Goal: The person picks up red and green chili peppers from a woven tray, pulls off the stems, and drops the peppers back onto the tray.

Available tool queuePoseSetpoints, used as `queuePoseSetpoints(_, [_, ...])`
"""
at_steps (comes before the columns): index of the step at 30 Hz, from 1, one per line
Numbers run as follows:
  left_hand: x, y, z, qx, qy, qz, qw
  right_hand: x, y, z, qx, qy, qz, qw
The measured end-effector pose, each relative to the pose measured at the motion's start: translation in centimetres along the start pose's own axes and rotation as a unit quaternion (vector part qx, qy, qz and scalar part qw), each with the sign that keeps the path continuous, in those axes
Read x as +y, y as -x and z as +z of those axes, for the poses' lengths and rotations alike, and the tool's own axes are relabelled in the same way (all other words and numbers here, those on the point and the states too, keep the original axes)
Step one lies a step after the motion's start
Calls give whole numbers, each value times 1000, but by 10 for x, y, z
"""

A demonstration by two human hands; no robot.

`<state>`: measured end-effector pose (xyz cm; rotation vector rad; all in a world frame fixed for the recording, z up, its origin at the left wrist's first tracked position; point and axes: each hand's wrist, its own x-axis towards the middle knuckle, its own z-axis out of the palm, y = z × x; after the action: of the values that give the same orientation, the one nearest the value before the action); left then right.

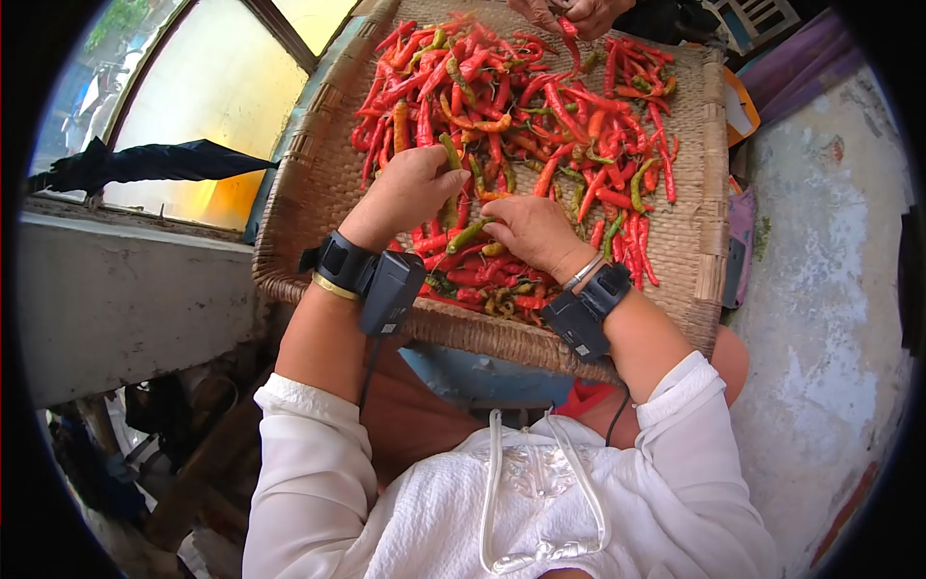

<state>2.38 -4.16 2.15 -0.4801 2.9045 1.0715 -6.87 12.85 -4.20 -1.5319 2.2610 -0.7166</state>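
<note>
My left hand (413, 193) is over the near left part of a pile of red chili peppers (473, 72), its fingers closed on a yellow-green pepper (450, 154). Just right of it, my right hand (531, 227) pinches the end of a green pepper (468, 234). Red and greenish peppers lie below and between both hands. The whole pile rests in a woven basket tray (699, 193) with a raised, thick rim. My fingertips on the right are partly hidden behind the hand.
Another person's hands (584, 14) hold a red pepper at the tray's far edge. A dark folded umbrella (174, 166) lies by the window on the left. A worn wall (820, 289) stands at the right. A purple cloth (801, 72) hangs at the upper right.
</note>
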Motion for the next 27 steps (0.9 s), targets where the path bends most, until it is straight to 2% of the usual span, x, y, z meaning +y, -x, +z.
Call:
queuePoseSetpoints(1, [-1,-2,2,13,-10,22,1000,-9,-3,4,-13,69,-5,998])
queuePoseSetpoints(2, [-1,-2,4,26,-20,44,998,-23,-6,-3,-82,140,-7,987])
queuePoseSetpoints(6, [4,-2,3,16,12,17,1000,-17,-10,12,-91,161,-29,982])
queuePoseSetpoints(9, [0,-2,2,43,-18,23,999,-5,-7,2,-41,131,-28,990])
queuePoseSetpoints(11, [-1,-5,1,99,128,-45,986,9,-4,-10,27,-37,15,999])
queuePoseSetpoints(12, [3,-3,-1,112,151,-46,981,22,-3,-14,56,-100,31,993])
queuePoseSetpoints(13, [4,-2,-2,113,152,-47,981,29,-3,-23,55,-100,31,993])
queuePoseSetpoints(14, [5,-2,-3,96,161,-58,981,33,-4,-37,29,-278,152,948])
queuePoseSetpoints(15, [6,-2,-3,79,170,-68,980,36,-4,-47,2,-442,265,857])
queuePoseSetpoints(16, [5,-3,-1,79,171,-68,980,40,-2,-53,82,-581,223,779])
queuePoseSetpoints(17, [2,-5,3,72,186,-57,978,43,0,-57,160,-700,174,674])
queuePoseSetpoints(18, [1,-5,6,64,202,-47,976,48,-2,-60,185,-728,191,632])
queuePoseSetpoints(19, [7,-4,5,63,202,-47,976,43,-1,-62,185,-728,192,632])
queuePoseSetpoints(22, [20,-2,6,11,298,-114,948,23,0,-55,35,-619,184,763])
queuePoseSetpoints(25, [16,-6,12,-19,321,-76,944,-11,-4,-40,-44,-477,151,865])
queuePoseSetpoints(26, [13,-6,15,-20,321,-77,944,-13,-4,-35,-44,-478,152,864])
queuePoseSetpoints(27, [11,-6,17,-23,311,-69,948,-13,-4,-29,-60,-530,145,834])
